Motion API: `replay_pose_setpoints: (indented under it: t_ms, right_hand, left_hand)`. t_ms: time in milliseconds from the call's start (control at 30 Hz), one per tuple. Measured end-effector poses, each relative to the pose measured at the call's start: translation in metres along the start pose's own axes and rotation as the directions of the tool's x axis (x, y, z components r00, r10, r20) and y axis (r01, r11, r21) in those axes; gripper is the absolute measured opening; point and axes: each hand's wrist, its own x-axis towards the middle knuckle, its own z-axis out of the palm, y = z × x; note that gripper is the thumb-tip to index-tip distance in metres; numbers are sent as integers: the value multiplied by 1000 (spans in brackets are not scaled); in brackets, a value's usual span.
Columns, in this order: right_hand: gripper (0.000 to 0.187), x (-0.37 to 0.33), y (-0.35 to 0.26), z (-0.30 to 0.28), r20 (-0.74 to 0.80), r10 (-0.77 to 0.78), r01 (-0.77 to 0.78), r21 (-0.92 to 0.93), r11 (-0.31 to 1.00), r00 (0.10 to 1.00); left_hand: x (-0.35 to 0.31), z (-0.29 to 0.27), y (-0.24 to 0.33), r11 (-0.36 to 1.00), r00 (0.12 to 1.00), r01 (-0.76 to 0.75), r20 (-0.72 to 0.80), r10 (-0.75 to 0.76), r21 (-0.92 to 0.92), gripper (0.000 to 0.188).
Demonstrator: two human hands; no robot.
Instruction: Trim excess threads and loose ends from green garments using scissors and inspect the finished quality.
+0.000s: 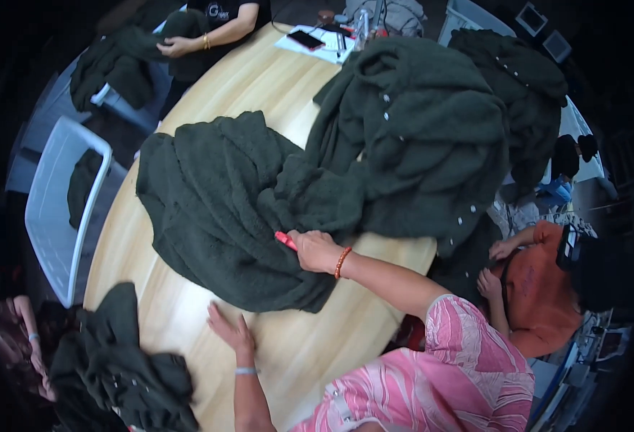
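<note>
We see a big dark green garment [209,205] lying in front of us, near the middle of the table [177,306]. It is all bunched up, with long soft folds running across it and a bumpy heap on its right side. Its lower edge is round, like a hill upside down.

Our right hand [317,250] is over the right part of the garment. Its grip is closed tight around a small red tool [286,240], and the tip pokes out toward the left. Most of the tool hides inside our hand, so we can't say for sure what kind it is. Our left hand [234,335] is open, with its fingers spread apart. It is just below the garment's lower edge, over the bare wood.

The garment looks fuzzy and thick, like a warm blanket. The table is smooth, pale wood with light brown stripes and a curved edge. Up and to the right, we see a tall, lumpy pile of green clothes [432,137] with tiny shiny buttons [386,115]. Another green bundle [126,371] sits at the lower left. A whitish plastic bin [47,209] with a thick rim stands left of the table. On our right wrist we wear a string of round orange-red beads [342,263].
</note>
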Motion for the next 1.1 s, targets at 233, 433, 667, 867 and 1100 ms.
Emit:
replay_pose_setpoints:
  t_ms: [233, 433, 667, 867, 1100]
  right_hand:
    - [48, -138, -37, 95, 224, -62, 17, 199, 980, 973]
    - [43, -201, 6, 58, 18, -13, 7, 329, 944, 1000]
    - [40, -244, 31, 79, -92, 116, -104, 129, 986, 989]
    - [47, -263, -6, 99, -50, 143, -130, 204, 970, 989]
    - [47, -293, -1, 104, -38, 146, -136, 184, 973, 989]
  left_hand:
    - [-68, -24, -13, 853, 926, 300, -85, -368, -426, 54]
    - [-114, -119, -92, 918, 855, 377, -334, -397, -126, 49]
    - [-115, -128, 13, 961, 965, 85, -216, -145, -265, 54]
    - [-125, -85, 92, 998, 1000, -3, 29, 2, 61, 121]
    - [-113, -40, 96, 952, 929, -284, 281, 242, 118, 73]
